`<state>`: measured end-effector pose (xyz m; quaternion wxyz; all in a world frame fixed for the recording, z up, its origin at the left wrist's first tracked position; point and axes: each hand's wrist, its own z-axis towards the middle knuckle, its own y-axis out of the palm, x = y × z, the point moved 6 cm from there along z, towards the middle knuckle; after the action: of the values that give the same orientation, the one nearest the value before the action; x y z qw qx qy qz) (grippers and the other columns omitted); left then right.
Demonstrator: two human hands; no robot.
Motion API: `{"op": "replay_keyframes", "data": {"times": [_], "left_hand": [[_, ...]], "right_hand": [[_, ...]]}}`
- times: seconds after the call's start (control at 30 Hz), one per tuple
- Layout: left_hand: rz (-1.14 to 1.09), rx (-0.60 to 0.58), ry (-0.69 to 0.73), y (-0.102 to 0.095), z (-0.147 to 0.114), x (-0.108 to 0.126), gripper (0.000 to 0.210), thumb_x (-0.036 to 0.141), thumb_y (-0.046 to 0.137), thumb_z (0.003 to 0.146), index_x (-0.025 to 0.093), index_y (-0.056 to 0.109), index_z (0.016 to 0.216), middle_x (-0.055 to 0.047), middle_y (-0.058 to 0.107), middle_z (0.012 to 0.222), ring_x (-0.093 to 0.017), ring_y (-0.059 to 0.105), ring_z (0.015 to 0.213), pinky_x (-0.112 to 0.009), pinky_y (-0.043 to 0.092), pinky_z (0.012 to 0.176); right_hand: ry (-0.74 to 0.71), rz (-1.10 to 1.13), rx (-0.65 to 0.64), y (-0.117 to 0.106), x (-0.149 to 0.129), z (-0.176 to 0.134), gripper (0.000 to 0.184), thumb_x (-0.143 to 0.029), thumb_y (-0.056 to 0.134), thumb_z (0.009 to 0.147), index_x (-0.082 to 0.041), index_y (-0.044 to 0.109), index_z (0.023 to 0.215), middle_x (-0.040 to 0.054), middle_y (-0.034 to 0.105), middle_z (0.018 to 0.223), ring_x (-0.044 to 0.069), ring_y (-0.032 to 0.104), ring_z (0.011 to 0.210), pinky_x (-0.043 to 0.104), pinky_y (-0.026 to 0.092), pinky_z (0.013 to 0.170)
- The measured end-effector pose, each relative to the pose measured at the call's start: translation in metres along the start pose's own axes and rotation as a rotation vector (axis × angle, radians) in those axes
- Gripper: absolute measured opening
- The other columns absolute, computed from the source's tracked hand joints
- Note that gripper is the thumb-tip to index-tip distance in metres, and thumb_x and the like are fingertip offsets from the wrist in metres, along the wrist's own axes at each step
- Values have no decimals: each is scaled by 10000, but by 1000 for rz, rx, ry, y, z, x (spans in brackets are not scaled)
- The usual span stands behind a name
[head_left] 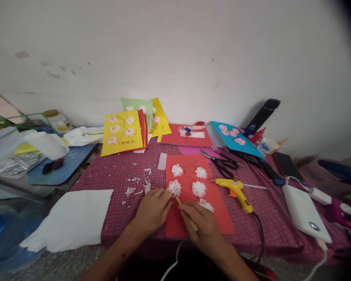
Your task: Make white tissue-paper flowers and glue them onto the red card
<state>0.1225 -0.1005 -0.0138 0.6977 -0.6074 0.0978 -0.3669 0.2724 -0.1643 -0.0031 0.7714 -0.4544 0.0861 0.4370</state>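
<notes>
A red sheet of card lies before me with several crumpled white paper flowers on it and faint drawn branches. My right hand is closed around a thin wooden stick, its tip at the lower edge of the left middle paper flower. At that same flower's left edge, the fingers of my left hand are pinched together on the paper. The fingertips partly hide the contact. White paper scraps lie left of the card.
Right of the card are a yellow glue gun with a cord, black scissors, a white power bank and a phone. Finished-looking flower cards lean at the back wall. A large white paper sheet hangs over the left edge.
</notes>
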Motion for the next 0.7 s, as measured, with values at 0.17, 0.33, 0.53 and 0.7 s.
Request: {"op": "replay_keyframes", "data": {"times": [0.17,0.33,0.53,0.7], "left_hand": [[-5,-2,16,3,-8,0,116,183,525,978,187,601,890,-48,626,918,-221,557,883,-376,457,826],[-4,-12,50,3,-8,3,178,201,488,1000,191,628,890,-54,608,920,-226,550,910,-397,456,855],[11,-37,66,3,-8,5,210,191,457,1002,186,631,885,-62,594,920,-229,541,897,-403,462,834],[17,-44,64,3,-8,5,214,205,461,1003,190,641,888,-65,594,924,-232,540,901,-407,460,839]], "right_hand": [[10,12,0,2,1,0,339,-47,549,945,-204,633,1233,95,719,978,192,702,835,312,604,730],[27,4,-6,4,3,1,336,-57,548,956,-207,627,1246,94,717,973,194,698,841,321,609,743],[20,-33,-6,5,2,2,333,-61,543,962,-210,617,1251,98,708,973,197,694,832,324,607,731],[56,-29,-29,6,2,4,269,-86,524,976,-199,629,1196,92,690,925,197,684,797,329,598,709]]}}
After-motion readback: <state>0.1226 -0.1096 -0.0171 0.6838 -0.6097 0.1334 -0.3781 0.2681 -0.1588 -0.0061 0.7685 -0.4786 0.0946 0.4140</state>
